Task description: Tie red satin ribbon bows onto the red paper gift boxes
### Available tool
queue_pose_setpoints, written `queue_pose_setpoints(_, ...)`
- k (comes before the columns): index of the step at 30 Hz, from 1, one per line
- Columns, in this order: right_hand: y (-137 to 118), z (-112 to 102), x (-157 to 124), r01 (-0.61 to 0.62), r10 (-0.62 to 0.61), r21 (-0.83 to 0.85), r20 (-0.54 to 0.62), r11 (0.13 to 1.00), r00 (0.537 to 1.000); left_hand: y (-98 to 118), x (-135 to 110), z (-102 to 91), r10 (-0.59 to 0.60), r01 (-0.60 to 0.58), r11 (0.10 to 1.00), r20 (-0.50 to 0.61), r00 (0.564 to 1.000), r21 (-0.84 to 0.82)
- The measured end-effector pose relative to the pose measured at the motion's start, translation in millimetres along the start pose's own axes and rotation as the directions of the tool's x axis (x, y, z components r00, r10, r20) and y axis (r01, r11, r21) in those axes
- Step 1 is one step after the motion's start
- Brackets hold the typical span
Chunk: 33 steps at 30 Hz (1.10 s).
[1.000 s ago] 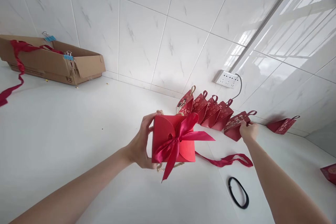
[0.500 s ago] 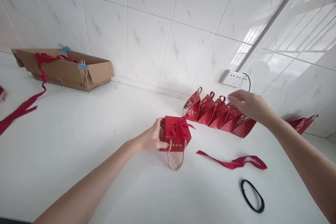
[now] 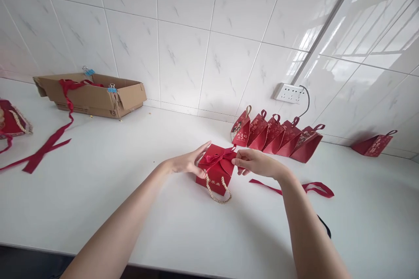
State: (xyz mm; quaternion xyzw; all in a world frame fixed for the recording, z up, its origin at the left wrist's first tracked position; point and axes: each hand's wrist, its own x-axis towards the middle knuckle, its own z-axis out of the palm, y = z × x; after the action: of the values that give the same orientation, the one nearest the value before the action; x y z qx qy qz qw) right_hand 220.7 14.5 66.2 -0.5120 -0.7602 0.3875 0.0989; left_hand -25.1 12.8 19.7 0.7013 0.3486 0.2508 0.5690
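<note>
A red gift box [image 3: 214, 178] with gold lettering and a twisted cord handle [image 3: 216, 198] sits on the white counter between my hands. A red ribbon bow [image 3: 220, 155] lies across its top. My left hand [image 3: 188, 162] grips the box's left side, thumb at the front corner and fingers at the back. At the right edge of the box, my right hand [image 3: 253, 162] has its fingers curled with the thumb against the bow's end; the fingertips are partly hidden. Just right of that hand lies a loose red ribbon [image 3: 319, 188], partly covered by my forearm.
Several small red boxes [image 3: 258, 133] with loop handles stand along the wall, and one more [image 3: 373, 144] sits farther right. A cardboard box [image 3: 94, 98] with ribbon [image 3: 46, 148] trailing out is at the left. A power strip [image 3: 290, 93] and black band [image 3: 324, 226] also show.
My right hand has come down and left from above the row of small boxes to the gift box's right edge. The box has turned slightly in my left hand's hold.
</note>
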Motion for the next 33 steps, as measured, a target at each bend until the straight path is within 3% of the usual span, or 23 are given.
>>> queue_pose_setpoints(2, 6.7, 7.5, 0.2, 0.065, -0.062, 0.08, -0.045, 0.995, 0.997, 4.0, -0.1, 4.4, 0.063, -0.061, 0.998, -0.116, 0.991, 0.018)
queue_pose_setpoints(5, 10.5, 16.3, 0.3, 0.125, -0.11, 0.173, -0.093, 0.977, 0.99, 11.4, 2.4, 19.6, 0.199, -0.178, 0.979, -0.282, 0.939, 0.1)
queue_pose_setpoints(8, 10.8, 18.6, -1.2, 0.171, -0.143, 0.26, -0.121, 0.95, 0.982, 16.0, 5.1, 35.4, 0.173, -0.076, 0.963, -0.382, 0.908, 0.257)
queue_pose_setpoints(10, 12.2, 16.0, -2.3, 0.2, -0.168, 0.347, -0.119, 0.916, 0.978, 17.1, 6.0, 40.4, 0.169, -0.027, 0.939, -0.393, 0.904, 0.342)
queue_pose_setpoints(15, 21.8, 9.3, 0.5, 0.223, -0.227, 0.602, -0.069, 0.767, 0.971, 18.8, 6.8, 39.4, 0.267, -0.08, 0.882, -0.353, 0.897, 0.464)
queue_pose_setpoints(23, 29.0, 16.6, 10.2, 0.224, -0.208, 0.709, -0.111, 0.668, 0.972, 24.6, 4.5, 35.2, 0.158, -0.038, 0.959, -0.417, 0.895, 0.281)
queue_pose_setpoints(27, 31.4, 14.8, 9.3, 0.273, -0.212, 0.744, -0.178, 0.61, 0.961, 23.1, 4.4, 31.8, 0.165, -0.063, 0.975, -0.497, 0.852, 0.215)
queue_pose_setpoints(33, 46.1, 0.3, 7.3, 0.327, -0.071, 0.84, -0.331, 0.433, 0.941, 20.3, 5.6, 27.1, 0.164, -0.162, 0.985, -0.569, 0.806, 0.054)
